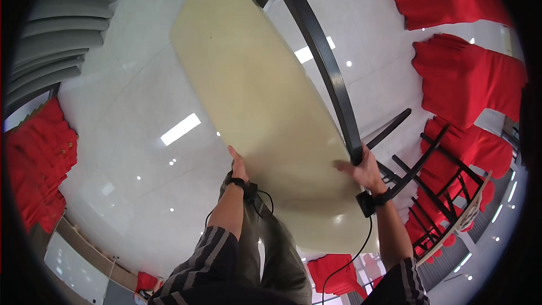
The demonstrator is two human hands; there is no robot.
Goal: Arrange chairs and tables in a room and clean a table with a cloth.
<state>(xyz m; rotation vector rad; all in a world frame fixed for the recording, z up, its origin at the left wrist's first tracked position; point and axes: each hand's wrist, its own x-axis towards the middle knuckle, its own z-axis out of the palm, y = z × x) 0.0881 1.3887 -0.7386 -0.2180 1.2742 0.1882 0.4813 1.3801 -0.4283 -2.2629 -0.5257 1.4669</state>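
Note:
A long cream-coloured tabletop [258, 80] stretches before me, tilted on its side, with black metal legs on its right. One long black leg bar [326, 59] curves across the view beside the top's right edge. My left hand [239, 166] holds the left edge, its fingers partly hidden. My right hand [366, 172] grips the right edge close to the end of the black bar, with the thumb side over the cream surface. Each wrist wears a black strap with a small box and a cable.
Glossy pale floor tiles [127, 135] reflect ceiling lights. Red cloth-covered furniture [461, 80] lines the right side, and more red cloth [42, 165] hangs at the left. Another tipped table with black legs [444, 195] stands at the right. A grey curtain [76, 17] and a whiteboard [76, 262] border the left.

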